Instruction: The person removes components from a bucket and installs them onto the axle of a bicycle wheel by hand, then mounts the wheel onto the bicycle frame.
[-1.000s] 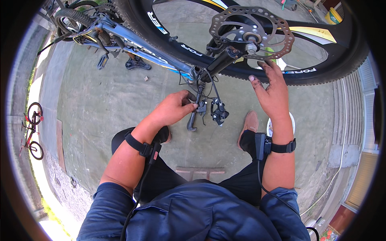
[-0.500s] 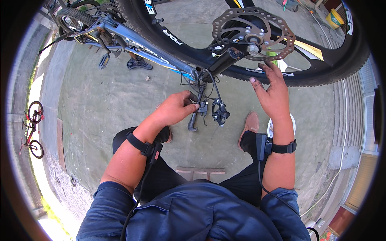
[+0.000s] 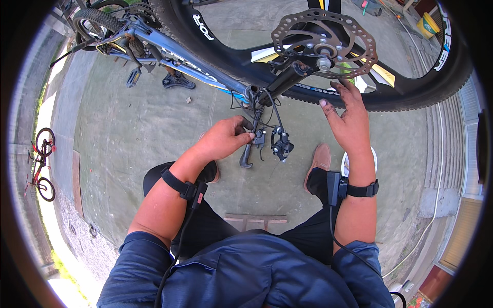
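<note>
A bicycle with a blue frame (image 3: 177,59) lies upside down before me. Its large black front wheel (image 3: 411,100) carries a perforated disc brake rotor (image 3: 367,46), and the black fork (image 3: 285,82) reaches up to the axle. Low down, the fingers of my left hand (image 3: 223,138) curl round the handlebar (image 3: 246,156), thumb beside a brake lever clamp. A disc brake caliper (image 3: 281,143) dangles on its cable just right of that. My right hand (image 3: 350,120) is raised below the rotor with fingers apart, holding nothing; its fingertips are close to the wheel, and contact is unclear.
A white bowl-like container (image 3: 373,160) sits on the floor, partly behind my right forearm. A black saddle (image 3: 177,80) is near the floor at upper left. Farther off are a red bicycle (image 3: 42,164), a yellow bucket (image 3: 427,25) and a pale hose (image 3: 436,205) along the right.
The front wheel has turned clockwise: its markings have shifted up on the left and down on the right. Both hands stay nearly where they were.
</note>
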A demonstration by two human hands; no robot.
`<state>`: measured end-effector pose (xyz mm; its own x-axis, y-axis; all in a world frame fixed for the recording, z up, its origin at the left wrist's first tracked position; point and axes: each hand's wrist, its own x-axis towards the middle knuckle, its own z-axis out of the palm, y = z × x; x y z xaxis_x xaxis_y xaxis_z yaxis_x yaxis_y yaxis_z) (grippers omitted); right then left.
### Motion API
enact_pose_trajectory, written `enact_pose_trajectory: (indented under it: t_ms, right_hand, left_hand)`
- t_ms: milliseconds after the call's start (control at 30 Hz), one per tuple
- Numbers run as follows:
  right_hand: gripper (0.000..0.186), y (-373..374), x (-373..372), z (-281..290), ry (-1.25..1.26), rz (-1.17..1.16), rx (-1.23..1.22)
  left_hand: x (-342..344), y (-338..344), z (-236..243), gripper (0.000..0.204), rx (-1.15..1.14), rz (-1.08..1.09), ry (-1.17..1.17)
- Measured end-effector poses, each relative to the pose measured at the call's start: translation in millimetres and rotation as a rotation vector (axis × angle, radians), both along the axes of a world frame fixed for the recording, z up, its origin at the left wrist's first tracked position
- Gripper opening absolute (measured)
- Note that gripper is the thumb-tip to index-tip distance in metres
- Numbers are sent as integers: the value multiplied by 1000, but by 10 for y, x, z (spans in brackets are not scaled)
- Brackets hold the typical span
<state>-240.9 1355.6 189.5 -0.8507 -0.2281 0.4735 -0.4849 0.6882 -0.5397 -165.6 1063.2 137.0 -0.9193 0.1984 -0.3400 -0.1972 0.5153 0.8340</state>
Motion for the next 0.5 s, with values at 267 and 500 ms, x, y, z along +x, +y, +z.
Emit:
enact_pose_trajectory:
  t_ms: [267,500]
  right_hand:
    - [46,2,-2,-15,2,-7,3]
    - [46,3,2,3,11,-4,12]
  left_hand:
    - [-1,-12,-21,29,-17,-6,4]
    - [-5,0,-15,29,-15,-6,4]
